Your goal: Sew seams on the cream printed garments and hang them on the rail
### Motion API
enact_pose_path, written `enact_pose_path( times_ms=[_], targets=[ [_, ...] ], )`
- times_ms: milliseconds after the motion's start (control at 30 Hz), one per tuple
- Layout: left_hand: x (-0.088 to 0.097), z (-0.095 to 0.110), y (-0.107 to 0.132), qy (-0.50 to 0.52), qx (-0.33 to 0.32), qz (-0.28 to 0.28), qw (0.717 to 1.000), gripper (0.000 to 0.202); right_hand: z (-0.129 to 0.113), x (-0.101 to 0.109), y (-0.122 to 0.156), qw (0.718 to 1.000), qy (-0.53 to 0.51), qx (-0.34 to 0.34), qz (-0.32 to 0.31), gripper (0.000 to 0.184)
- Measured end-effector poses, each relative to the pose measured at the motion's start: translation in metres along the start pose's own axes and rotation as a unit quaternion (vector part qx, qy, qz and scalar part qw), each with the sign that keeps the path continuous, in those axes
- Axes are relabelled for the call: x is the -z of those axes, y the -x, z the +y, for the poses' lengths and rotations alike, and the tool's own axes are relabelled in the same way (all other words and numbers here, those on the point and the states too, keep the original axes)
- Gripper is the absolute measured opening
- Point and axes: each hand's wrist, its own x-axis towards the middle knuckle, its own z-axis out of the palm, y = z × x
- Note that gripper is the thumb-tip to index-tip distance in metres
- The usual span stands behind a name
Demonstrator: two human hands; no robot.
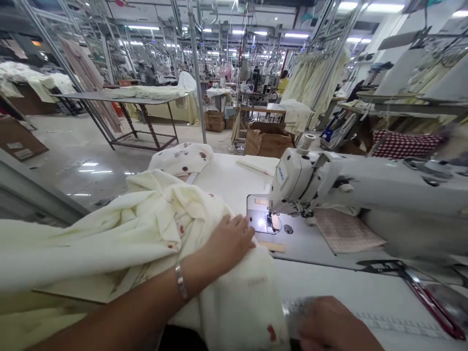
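Note:
A large cream cloth garment [146,234] with small red marks lies heaped across the sewing table [234,170]. My left hand [228,243], with a metal bangle [181,282] on the wrist, rests flat on it just left of the needle plate [263,219]. That plate sits below the needle of a white JUKI sewing machine head [303,180]. My right hand [331,326] is at the bottom edge, blurred and nearest a silvery blurred item [296,312]. I cannot tell whether it holds that item. A spotted white cloth bundle [181,160] lies behind the garment.
A checked fabric pad [345,231] lies right of the needle plate, and a red-handled tool [431,307] lies at the table's right. Beyond are cardboard boxes [267,140], a metal-framed table [120,100], hanging cream garments [314,80], and a person in yellow [282,83].

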Motion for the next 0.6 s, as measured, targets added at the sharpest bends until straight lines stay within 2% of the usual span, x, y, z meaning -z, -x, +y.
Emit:
enact_pose_path(
  times_ms=[67,100,167,233,300,400,467,600],
  targets=[
    [-0.003,0.008,0.015,0.029,-0.023,0.01,0.999,0.012,-0.005,0.0,-0.002,0.996,0.038,-0.086,0.001,0.027],
    [0.0,0.016,0.023,0.054,-0.034,0.031,0.997,0.015,-0.007,-0.001,-0.005,0.992,0.05,-0.118,0.008,0.031],
    [0.014,0.03,0.035,0.114,-0.073,0.087,0.987,0.02,-0.013,-0.007,-0.01,0.987,0.046,-0.151,0.035,0.043],
    [0.039,0.039,0.041,0.148,-0.114,0.117,0.975,0.022,-0.018,-0.012,-0.015,0.982,-0.003,-0.181,0.052,0.047],
    [0.065,0.039,0.042,0.149,-0.121,0.1,0.976,0.021,-0.022,-0.013,-0.017,0.974,-0.082,-0.209,0.034,0.041],
    [0.095,0.031,0.041,0.172,-0.084,0.061,0.98,0.018,-0.027,-0.011,-0.014,0.954,-0.159,-0.254,-0.02,0.026],
    [0.104,0.028,0.043,0.208,-0.086,0.04,0.974,0.018,-0.029,-0.011,-0.013,0.949,-0.183,-0.254,-0.032,0.023],
    [0.109,0.034,0.047,0.288,-0.108,0.005,0.952,0.017,-0.033,-0.015,-0.02,0.939,-0.23,-0.252,-0.035,0.031]
  ],
)
